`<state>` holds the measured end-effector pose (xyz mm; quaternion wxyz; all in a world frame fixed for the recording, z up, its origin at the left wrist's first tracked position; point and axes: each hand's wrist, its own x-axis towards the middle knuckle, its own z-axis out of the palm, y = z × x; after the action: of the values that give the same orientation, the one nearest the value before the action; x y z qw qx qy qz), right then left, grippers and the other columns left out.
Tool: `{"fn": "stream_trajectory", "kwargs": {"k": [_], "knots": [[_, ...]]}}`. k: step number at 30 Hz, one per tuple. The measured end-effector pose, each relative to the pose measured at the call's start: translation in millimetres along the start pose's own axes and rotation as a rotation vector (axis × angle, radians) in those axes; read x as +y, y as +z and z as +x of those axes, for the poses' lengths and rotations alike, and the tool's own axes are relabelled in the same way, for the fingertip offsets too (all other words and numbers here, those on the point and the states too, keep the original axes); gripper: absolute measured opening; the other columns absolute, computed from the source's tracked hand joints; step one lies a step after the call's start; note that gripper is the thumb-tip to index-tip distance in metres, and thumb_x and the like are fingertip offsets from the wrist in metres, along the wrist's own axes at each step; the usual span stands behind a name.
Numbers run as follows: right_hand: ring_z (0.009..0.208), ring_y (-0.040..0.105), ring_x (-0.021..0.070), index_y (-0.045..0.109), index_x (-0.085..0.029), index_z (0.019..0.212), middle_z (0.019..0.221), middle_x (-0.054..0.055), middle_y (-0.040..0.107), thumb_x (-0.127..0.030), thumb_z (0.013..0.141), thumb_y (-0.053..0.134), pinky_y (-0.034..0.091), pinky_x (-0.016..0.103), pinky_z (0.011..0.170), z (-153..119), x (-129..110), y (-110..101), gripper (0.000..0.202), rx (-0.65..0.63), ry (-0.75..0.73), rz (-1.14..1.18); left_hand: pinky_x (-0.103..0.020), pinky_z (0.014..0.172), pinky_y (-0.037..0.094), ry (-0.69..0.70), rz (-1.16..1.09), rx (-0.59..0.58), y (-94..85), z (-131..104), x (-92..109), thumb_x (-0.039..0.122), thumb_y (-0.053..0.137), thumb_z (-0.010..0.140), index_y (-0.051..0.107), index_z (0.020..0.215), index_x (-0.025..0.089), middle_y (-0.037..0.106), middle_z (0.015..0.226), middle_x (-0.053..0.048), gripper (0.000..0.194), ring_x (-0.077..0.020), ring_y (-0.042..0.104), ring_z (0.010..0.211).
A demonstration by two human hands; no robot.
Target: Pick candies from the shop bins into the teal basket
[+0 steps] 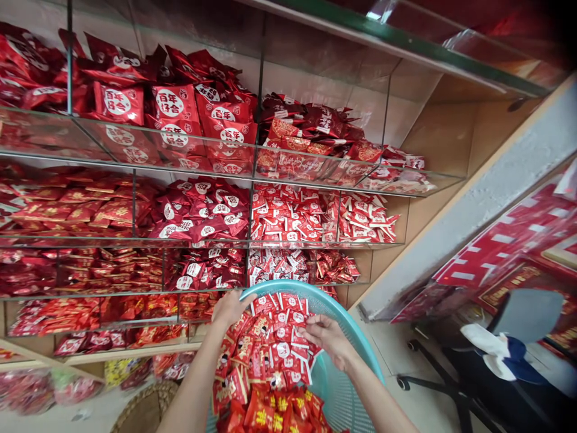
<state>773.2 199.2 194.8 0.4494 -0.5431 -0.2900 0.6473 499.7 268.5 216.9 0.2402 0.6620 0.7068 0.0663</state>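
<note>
A large teal plastic basket (356, 337) holds many small red packets (282, 349), with brighter red and yellow ones (274, 415) nearest me. My left hand (229, 310) is closed on the basket's upper left rim, its fingertips over the edge. Inside the basket, my right hand (327, 337) touches the packets at their right side, fingers curved and somewhat apart, palm toward the pile. No packet is visibly lifted in it.
Glass-fronted shelves (193, 159) full of red packets stand ahead and to the left. A wheeled chair (527, 313) with a cloth on it is at right. A woven basket (146, 409) and bagged goods (74, 385) sit low at left.
</note>
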Motion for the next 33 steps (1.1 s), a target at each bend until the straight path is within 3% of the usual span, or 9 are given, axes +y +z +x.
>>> {"fn": "stream_trajectory", "kwargs": {"k": [5,10,17,21,24,27,30,33], "knots": [[0.066,0.073,0.0204,0.055,-0.019,0.071,0.064,-0.002,0.066,-0.047,0.039,0.092,0.057,0.028,0.065,1,3,4,0.056,0.038,-0.071,-0.107,-0.032,0.075,0.049,0.000,-0.003,-0.005,-0.6,-1,0,0.066,0.033,0.091,0.069,0.098,0.021,0.076,0.104,-0.015,0.058,-0.0304,0.071,0.097],[0.040,0.058,0.0154,0.043,-0.023,0.065,0.048,-0.006,0.059,-0.058,0.040,0.087,0.043,0.025,0.039,3,4,4,0.061,0.039,-0.099,-0.279,-0.032,0.076,0.049,0.006,-0.018,-0.002,-0.7,0,0,0.064,0.035,0.091,0.070,0.099,0.021,0.076,0.103,-0.015,0.056,-0.0303,0.071,0.098],[0.029,0.041,0.0120,0.040,-0.026,0.060,0.038,-0.005,0.052,-0.077,0.062,0.063,0.024,0.024,0.034,6,0,3,0.057,0.145,-0.245,-0.521,-0.034,0.077,0.049,-0.014,-0.001,0.003,1.6,-1,-1,0.064,0.034,0.092,0.068,0.101,0.020,0.075,0.107,-0.017,0.057,-0.0323,0.070,0.100],[0.040,0.045,0.0123,0.042,-0.025,0.059,0.042,-0.004,0.050,-0.071,0.075,0.058,0.033,0.025,0.045,1,-47,18,0.052,0.115,-0.569,-0.651,-0.034,0.078,0.049,-0.012,0.000,0.004,1.2,-3,1,0.063,0.034,0.092,0.068,0.100,0.020,0.075,0.107,-0.016,0.056,-0.0317,0.070,0.101],[0.051,0.049,0.0132,0.050,-0.023,0.068,0.055,-0.002,0.055,-0.059,0.085,0.055,0.036,0.025,0.052,-5,-105,40,0.040,0.113,-0.786,-0.745,-0.035,0.078,0.050,-0.023,-0.008,0.004,0.6,-3,1,0.063,0.035,0.091,0.068,0.099,0.020,0.075,0.107,-0.017,0.055,-0.0321,0.070,0.101],[0.059,0.055,0.0148,0.054,-0.022,0.076,0.065,0.000,0.062,-0.044,0.089,0.054,0.039,0.025,0.059,-5,-162,65,0.026,0.206,-0.950,-0.919,-0.035,0.079,0.049,-0.014,-0.015,0.005,0.4,-3,0,0.061,0.037,0.091,0.069,0.100,0.021,0.075,0.107,-0.016,0.052,-0.0321,0.070,0.102],[0.072,0.062,0.0188,0.059,-0.021,0.089,0.079,0.004,0.069,-0.028,0.088,0.057,0.040,0.027,0.065,6,-202,90,0.008,0.369,-0.951,-1.290,-0.035,0.079,0.049,-0.008,-0.018,0.009,0.5,-2,0,0.061,0.038,0.091,0.070,0.101,0.021,0.075,0.107,-0.017,0.052,-0.0327,0.069,0.104],[0.093,0.065,0.0250,0.060,-0.018,0.104,0.103,0.012,0.070,-0.016,0.084,0.060,0.042,0.030,0.070,21,-223,109,0.020,0.416,-0.821,-1.618,-0.034,0.078,0.049,-0.016,-0.020,0.014,0.6,-2,0,0.061,0.038,0.091,0.070,0.100,0.021,0.075,0.105,-0.016,0.052,-0.0319,0.070,0.102]]}}
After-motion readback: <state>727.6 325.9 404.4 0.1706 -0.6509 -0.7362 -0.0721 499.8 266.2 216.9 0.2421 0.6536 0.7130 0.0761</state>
